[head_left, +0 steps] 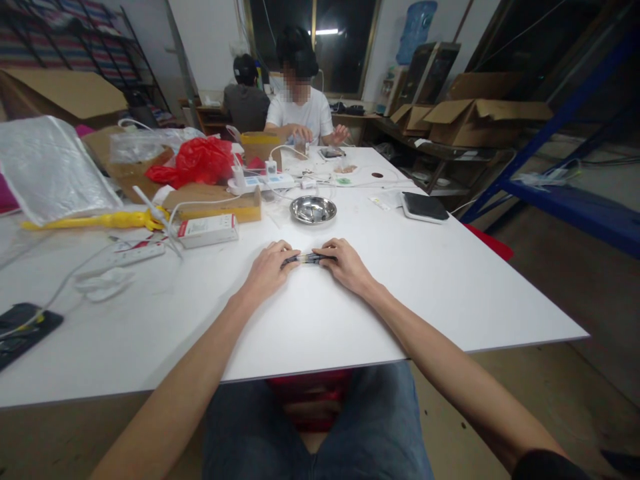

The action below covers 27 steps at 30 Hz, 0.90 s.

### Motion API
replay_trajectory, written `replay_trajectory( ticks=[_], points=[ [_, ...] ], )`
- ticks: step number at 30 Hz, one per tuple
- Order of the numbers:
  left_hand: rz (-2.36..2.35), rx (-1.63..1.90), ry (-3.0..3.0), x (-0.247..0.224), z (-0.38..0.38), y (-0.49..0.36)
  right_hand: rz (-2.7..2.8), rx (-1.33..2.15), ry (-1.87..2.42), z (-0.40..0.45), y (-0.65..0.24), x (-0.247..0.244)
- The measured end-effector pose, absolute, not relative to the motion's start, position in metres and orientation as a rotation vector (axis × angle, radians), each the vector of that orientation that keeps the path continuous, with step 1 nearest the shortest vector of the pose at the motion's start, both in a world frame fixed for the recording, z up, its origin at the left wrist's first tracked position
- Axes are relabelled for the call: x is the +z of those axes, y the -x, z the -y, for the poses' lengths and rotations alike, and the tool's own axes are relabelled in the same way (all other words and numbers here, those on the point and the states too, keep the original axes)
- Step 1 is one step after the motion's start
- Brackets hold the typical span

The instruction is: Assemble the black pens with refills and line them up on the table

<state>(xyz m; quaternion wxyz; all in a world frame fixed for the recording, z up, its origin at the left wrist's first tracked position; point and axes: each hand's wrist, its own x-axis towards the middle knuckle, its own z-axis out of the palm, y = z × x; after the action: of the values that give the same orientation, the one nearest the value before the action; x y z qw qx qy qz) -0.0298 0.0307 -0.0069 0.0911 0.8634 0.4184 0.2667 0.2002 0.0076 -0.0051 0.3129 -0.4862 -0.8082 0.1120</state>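
Between my two hands lies a small bundle of thin dark sticks (309, 258), pen-like, with lighter bands near the middle; their exact kind is too small to make out. My left hand (273, 268) is closed on the bundle's left end, thumb and fingers pressed around it. On the opposite end, my right hand (345, 264) grips in the same way. The bundle is held level, at or just above the white table (320, 320). Just beyond my hands stands a shiny metal bowl (313, 211) with a few small dark pieces inside.
At left are a white box (208, 231), a power strip (263, 183), a red plastic bag (197, 161), a yellow object (107, 221) and loose cables. A black-topped scale-like device (425, 207) sits at right. A person (300, 113) works across the table.
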Motion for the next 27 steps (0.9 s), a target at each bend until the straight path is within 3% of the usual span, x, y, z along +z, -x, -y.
replay_trajectory(
  ticks=[27],
  points=[
    [-1.188, 0.894, -2.6, -0.0023, -0.0273, 0.0266, 2.035, 0.296, 1.23, -0.0098, -0.2052, -0.0065]
  ],
)
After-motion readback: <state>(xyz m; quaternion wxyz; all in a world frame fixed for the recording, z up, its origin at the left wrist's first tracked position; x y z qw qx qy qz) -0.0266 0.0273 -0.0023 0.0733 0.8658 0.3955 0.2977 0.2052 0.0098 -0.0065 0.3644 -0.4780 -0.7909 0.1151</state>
